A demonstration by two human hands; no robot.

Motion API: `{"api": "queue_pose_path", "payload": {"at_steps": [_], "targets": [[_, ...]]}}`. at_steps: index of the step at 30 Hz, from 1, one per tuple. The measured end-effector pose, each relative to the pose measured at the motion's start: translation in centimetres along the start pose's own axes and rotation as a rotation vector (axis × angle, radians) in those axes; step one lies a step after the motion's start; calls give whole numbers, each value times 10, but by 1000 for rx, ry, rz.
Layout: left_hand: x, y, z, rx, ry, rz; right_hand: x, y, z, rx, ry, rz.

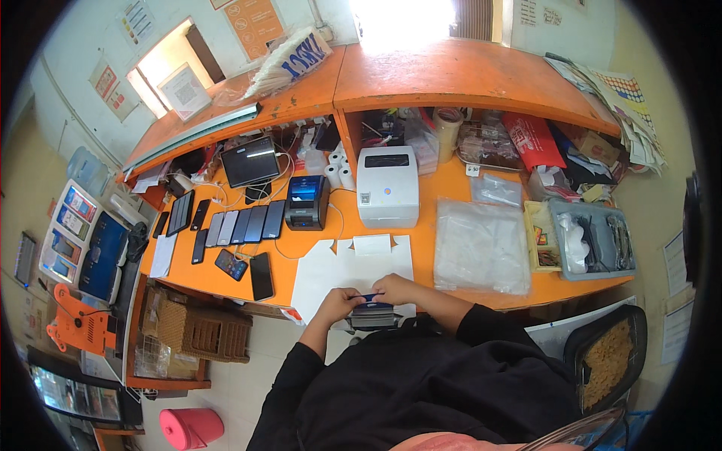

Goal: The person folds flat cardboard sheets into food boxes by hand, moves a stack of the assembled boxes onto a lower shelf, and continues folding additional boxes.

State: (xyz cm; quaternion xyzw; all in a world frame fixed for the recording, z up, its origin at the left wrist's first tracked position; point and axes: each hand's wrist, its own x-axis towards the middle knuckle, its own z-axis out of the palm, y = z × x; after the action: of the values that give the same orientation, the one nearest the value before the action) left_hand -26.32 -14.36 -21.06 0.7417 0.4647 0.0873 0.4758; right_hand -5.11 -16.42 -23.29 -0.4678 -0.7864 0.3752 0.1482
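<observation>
Both of my hands meet at the desk's near edge, close to my body. My left hand (343,304) and my right hand (393,289) pinch the two ends of a small dark blue flat piece (368,298); its kind is too small to make out. Just below it is a grey and black block-like thing (374,317), partly hidden by my hands and shirt. Beyond my fingers lies a flat white cardboard sheet (323,272) with notched edges, and a folded white flap (372,245) rests at its far side.
Several phones (239,227) lie left, beside a black label printer (307,203). A white printer (388,188) stands behind the cardboard. To the right are clear plastic bags (481,248) and a grey tray (593,239) of tools. An orange shelf (451,75) overhangs the back.
</observation>
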Motion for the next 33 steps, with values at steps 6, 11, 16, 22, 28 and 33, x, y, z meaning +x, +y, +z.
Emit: {"api": "queue_pose_path", "payload": {"at_steps": [6, 11, 16, 22, 28, 33], "targets": [[-16, -13, -15, -669, 376, -84, -21, -35, -61, 531, 232, -106], [-24, 29, -1, -1317, 518, 87, -25, -57, -80, 118, 849, -568], [-27, 47, 4, -1158, 645, 193, -17, -118, -83, -49, 982, -410], [-35, 68, 4, -929, 775, 291, -23, -123, -76, -92, 1116, -395], [-42, 86, 4, -823, 822, 458, -35, -128, -94, -296, 820, -544], [-50, 83, -2, -606, 860, 913, -33, -115, -123, 1398, 1024, -153]]}}
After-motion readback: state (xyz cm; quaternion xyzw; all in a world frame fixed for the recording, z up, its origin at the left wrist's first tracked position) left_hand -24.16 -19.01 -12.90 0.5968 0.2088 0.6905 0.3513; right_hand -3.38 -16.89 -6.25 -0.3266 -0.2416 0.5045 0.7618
